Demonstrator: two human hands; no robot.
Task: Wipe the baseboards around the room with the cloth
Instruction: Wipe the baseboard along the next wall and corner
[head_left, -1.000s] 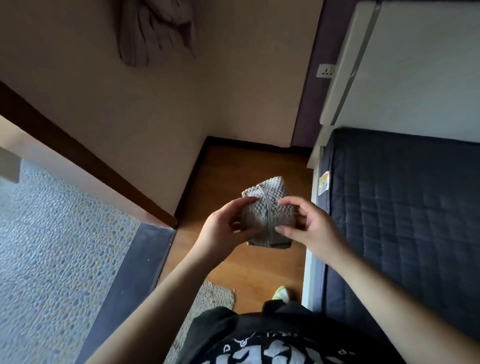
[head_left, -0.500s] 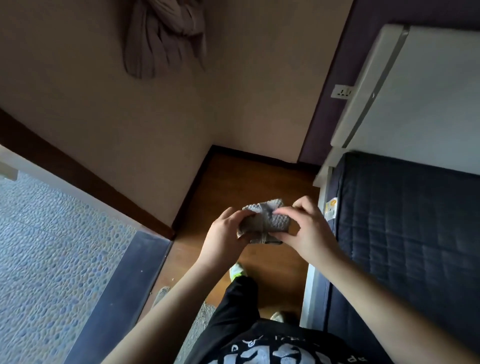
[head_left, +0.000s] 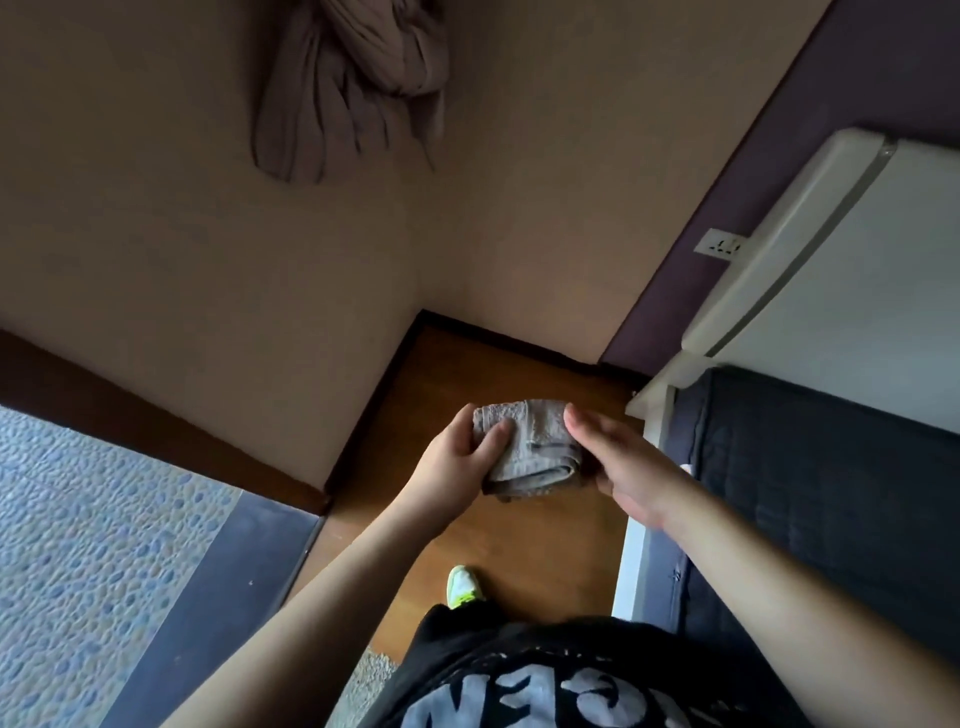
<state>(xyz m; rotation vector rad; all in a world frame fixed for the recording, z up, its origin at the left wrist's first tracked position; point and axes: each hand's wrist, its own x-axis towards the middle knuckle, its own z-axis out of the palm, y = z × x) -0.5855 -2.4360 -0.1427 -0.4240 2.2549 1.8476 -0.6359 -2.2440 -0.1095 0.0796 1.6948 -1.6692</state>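
A folded grey cloth (head_left: 530, 447) is held in front of me above the wooden floor. My left hand (head_left: 457, 462) grips its left side, thumb on top. My right hand (head_left: 628, 467) lies flat against the cloth's right side with fingers stretched out; whether it grips the cloth is unclear. A dark baseboard (head_left: 374, 400) runs along the foot of the beige wall on the left and continues as a second dark baseboard (head_left: 519, 343) under the far wall, meeting in the corner ahead.
A bed with a dark quilted mattress (head_left: 821, 493) and white frame (head_left: 631, 561) fills the right side. A doorway to a pebble-patterned floor (head_left: 93, 545) opens on the left. Grey fabric (head_left: 353, 78) hangs on the wall. My foot in a bright shoe (head_left: 464, 587) stands on the wood floor.
I have stepped towards the corner. The cloth has been folded flatter; my left hand now holds it from the side and my right hand's fingers have straightened out along it.
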